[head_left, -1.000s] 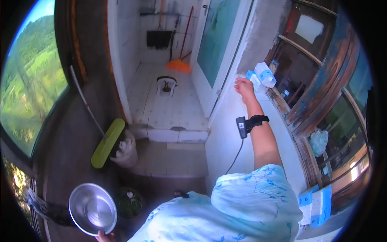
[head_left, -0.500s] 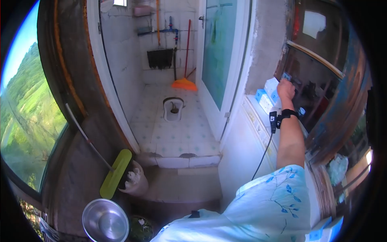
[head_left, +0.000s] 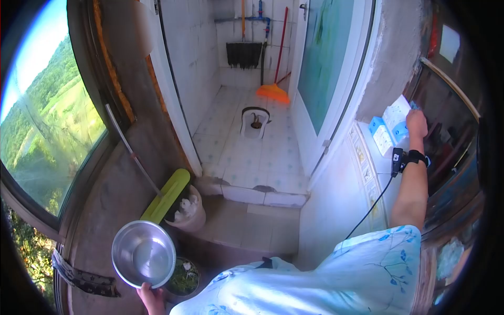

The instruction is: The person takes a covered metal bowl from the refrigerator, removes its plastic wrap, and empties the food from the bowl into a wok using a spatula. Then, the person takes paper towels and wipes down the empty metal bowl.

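Note:
My left hand (head_left: 151,298) is at the bottom, its fingers closed on the near rim of a shiny round metal basin (head_left: 144,254). The inside of the basin shows bare metal. On the right, my right hand (head_left: 417,125) is closed at the edge of a white-and-blue pack (head_left: 397,112), which looks like a tissue pack and leans upright. Its fingertips are partly hidden. Close by on the white ledge (head_left: 371,152) lies another white-and-blue pack (head_left: 381,137). A black strap with a small device and cable (head_left: 397,161) circles my right wrist.
A green mop head (head_left: 167,195) with a long handle leans over a bin (head_left: 194,215) holding white paper. A potted plant (head_left: 184,275) stands beside the basin. Ahead, a raised step (head_left: 252,196) leads to a squat toilet (head_left: 254,123) and an orange broom (head_left: 274,93).
The view has shifted, so the room sits higher and farther right. My left hand has come into view on the basin's rim. My right hand stays at the pack.

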`<move>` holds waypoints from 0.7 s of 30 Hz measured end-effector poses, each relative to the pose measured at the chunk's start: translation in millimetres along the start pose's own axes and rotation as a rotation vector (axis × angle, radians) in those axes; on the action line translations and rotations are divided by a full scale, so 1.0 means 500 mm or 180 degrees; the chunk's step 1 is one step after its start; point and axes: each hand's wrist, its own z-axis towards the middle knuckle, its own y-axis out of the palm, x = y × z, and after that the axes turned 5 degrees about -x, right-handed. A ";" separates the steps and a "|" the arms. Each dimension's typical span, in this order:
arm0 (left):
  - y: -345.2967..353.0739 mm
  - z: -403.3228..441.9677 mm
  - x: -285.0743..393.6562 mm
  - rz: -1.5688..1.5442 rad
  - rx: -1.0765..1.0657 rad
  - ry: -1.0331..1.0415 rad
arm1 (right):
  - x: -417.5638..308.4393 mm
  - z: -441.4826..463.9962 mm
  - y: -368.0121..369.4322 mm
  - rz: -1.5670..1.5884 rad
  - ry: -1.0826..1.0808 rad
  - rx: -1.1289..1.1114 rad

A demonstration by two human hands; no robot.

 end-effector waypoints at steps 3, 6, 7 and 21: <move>0.056 -0.022 0.035 -0.0152 0.0157 0.0234 | -0.015 -0.017 -0.047 0.0106 -0.0027 0.0166; 0.031 -0.014 0.038 0.0146 -0.0066 0.0231 | 0.027 0.064 -0.022 0.0491 -0.0088 0.0393; 0.035 -0.016 0.045 0.0172 -0.0028 0.0203 | 0.050 0.114 -0.004 0.0805 -0.0160 0.0574; 0.008 -0.045 0.077 -0.0165 -0.0250 0.0079 | -0.229 -0.053 -0.096 0.6084 -0.0583 0.0034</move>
